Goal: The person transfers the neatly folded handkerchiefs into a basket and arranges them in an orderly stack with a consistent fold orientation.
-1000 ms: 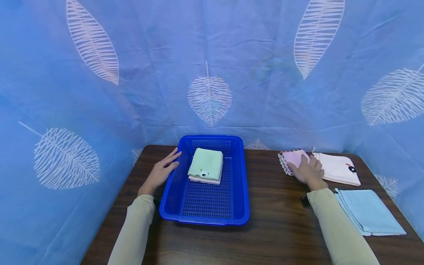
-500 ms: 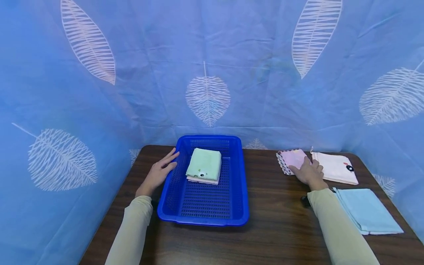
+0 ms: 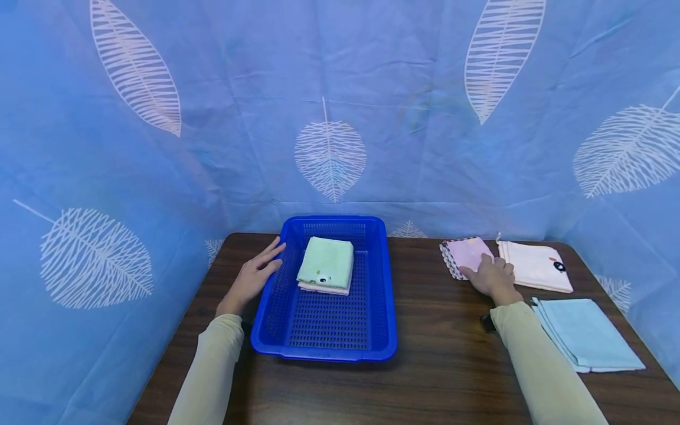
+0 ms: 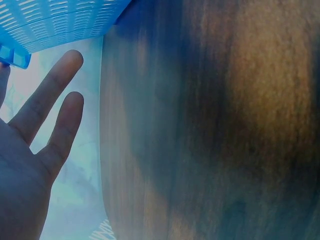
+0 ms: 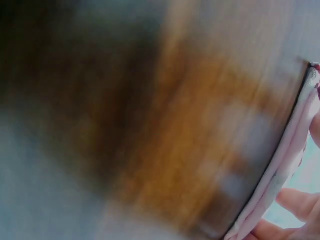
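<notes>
In the head view, my left hand (image 3: 252, 283) lies along the left side of the blue basket (image 3: 324, 353), fingertips right at the rim. The left wrist view shows its fingers (image 4: 47, 95) straight and spread below the basket's slotted wall (image 4: 60, 25). Inside the basket, a folded green towel (image 3: 326, 262) with a small animal face lies on a paler one. To the right, my right hand (image 3: 493, 277) bends its fingers over the near right part of a folded pink towel (image 3: 467, 254) with a patterned border. Its fingertips pinch the pink towel's edge (image 5: 285, 165) in the right wrist view.
A folded white towel (image 3: 533, 268) with a dark round motif lies just right of the right hand. Nearer, a folded light-blue towel (image 3: 592, 333) lies by the right edge of the brown table (image 3: 425, 383). A blue leaf-patterned curtain (image 3: 255, 118) hangs behind.
My right hand's fingers have drawn in and curled more at the pink towel. My left hand stays at the basket's rim. The whole head view has shifted slightly.
</notes>
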`<state>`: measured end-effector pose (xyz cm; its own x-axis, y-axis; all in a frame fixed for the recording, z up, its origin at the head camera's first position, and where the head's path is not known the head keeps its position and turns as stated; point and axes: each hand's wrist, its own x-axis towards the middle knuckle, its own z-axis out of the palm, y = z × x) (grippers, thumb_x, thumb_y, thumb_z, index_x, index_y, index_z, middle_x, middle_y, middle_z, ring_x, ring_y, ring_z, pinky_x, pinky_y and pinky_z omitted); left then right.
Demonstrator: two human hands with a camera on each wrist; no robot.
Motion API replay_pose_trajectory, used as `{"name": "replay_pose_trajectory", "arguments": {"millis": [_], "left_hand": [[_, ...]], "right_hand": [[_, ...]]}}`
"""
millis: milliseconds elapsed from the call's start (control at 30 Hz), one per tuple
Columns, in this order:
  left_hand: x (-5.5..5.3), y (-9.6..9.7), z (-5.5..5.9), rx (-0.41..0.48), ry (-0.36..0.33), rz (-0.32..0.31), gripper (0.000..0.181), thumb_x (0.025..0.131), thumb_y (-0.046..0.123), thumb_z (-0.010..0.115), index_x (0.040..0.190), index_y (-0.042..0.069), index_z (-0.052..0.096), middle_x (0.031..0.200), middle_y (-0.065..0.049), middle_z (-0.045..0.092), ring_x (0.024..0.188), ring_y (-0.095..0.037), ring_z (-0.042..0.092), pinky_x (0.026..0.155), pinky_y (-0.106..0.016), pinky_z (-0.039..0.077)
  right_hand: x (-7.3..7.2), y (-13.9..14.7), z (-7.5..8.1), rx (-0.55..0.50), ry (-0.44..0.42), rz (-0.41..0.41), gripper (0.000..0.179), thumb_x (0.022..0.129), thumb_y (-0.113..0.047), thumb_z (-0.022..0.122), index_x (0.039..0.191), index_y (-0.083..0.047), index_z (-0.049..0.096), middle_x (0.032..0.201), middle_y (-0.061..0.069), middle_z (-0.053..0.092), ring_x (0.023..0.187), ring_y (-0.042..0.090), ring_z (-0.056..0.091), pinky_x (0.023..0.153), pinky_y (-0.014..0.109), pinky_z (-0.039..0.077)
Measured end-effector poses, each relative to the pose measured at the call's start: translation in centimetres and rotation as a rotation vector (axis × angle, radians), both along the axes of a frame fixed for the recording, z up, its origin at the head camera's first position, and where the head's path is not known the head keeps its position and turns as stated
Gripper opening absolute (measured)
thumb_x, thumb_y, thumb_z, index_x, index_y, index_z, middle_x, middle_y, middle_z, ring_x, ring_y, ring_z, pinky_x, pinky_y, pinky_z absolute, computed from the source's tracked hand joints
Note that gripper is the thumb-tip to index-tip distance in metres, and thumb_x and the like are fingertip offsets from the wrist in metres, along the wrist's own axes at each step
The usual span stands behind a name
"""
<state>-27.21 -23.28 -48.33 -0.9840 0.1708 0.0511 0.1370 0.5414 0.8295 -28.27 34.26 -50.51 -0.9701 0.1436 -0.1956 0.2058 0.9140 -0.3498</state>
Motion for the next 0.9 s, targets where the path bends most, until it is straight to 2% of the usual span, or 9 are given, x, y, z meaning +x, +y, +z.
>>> {"name": "replay_pose_trajectory", "arguments": {"millis": [300,600,800,900], "left_hand": [[0.08,-0.01,0.04,-0.005,-0.004,0.002,0.046,0.103,0.054,0.051,0.149,0.049,0.046,0.165,0.026,0.028,0.160,-0.024,0.022,0.123,-0.069,0.019],[0.05,0.09,0.03,-0.034,-0.007,-0.013,0.047,0.104,0.054,0.050,0.150,0.049,0.044,0.166,0.024,0.026,0.160,-0.026,0.021,0.122,-0.070,0.020],[0.02,-0.13,-0.06,-0.031,0.004,0.003,0.046,0.103,0.057,0.050,0.148,0.052,0.045,0.164,0.029,0.027,0.160,-0.023,0.023,0.123,-0.069,0.020],[-0.03,-0.16,-0.26,-0.024,0.002,0.002,0.044,0.102,0.058,0.050,0.146,0.055,0.045,0.163,0.031,0.027,0.160,-0.022,0.023,0.123,-0.068,0.020]], "right_hand": [[0.02,0.23,0.35,0.013,0.034,-0.014,0.077,0.102,-0.044,0.054,0.143,0.018,0.033,0.137,0.052,0.031,0.122,0.069,0.029,0.096,0.076,0.030],[0.00,0.39,0.56,-0.079,0.089,-0.103,0.089,0.094,-0.034,0.069,0.152,0.015,0.023,0.141,0.050,0.026,0.123,0.067,0.032,0.101,0.075,0.030],[-0.47,0.26,0.43,-0.139,0.107,-0.113,0.096,0.090,-0.030,0.075,0.154,0.013,0.019,0.141,0.048,0.023,0.114,0.061,0.040,0.097,0.070,0.041],[-0.50,0.40,0.29,-0.146,0.107,-0.112,0.098,0.089,-0.028,0.076,0.154,0.015,0.017,0.140,0.051,0.025,0.118,0.064,0.038,0.100,0.071,0.040]]}}
